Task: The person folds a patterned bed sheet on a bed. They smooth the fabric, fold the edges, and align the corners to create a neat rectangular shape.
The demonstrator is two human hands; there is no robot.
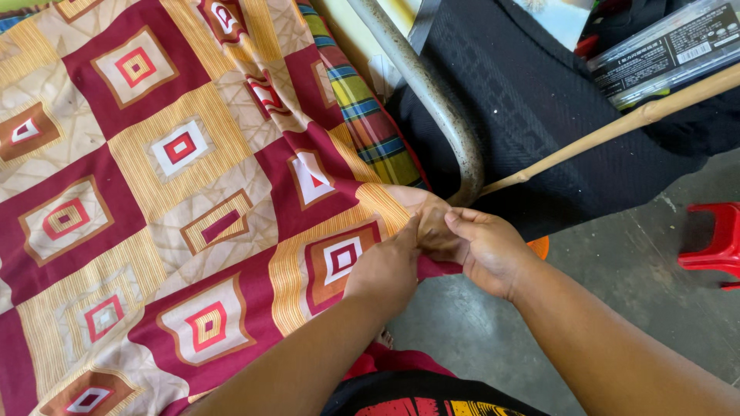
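Both hands meet at the lower right corner of the patterned sheet (pixel 177 192), a cloth of maroon, tan and cream squares that covers the whole left half of the view and runs off the top, left and bottom edges. Going from the left, the left hand (pixel 385 268) has its grip closed, thumb and fingertips pinching the sheet's corner where the fabric bunches; the fingertips themselves are tucked into the fold and hard to make out. Touching it on the right, the right hand (pixel 482 248) is closed on the same corner, fingers curled over the gathered cloth, so the corner's very tip is hidden between the two hands. Just above them, a plaid cloth (pixel 370 115) in green, yellow, red and blue shows as a narrow strip under the sheet's edge. Beside that, a curved grey metal bar (pixel 435 100) bends down near the hands, its top cut off by the frame. A pale wooden stick (pixel 617 127) slants across a black fabric (pixel 539 92) further right. At the far right, a red plastic stool (pixel 713 243) stands on the grey concrete floor (pixel 617 285), only partly in view.
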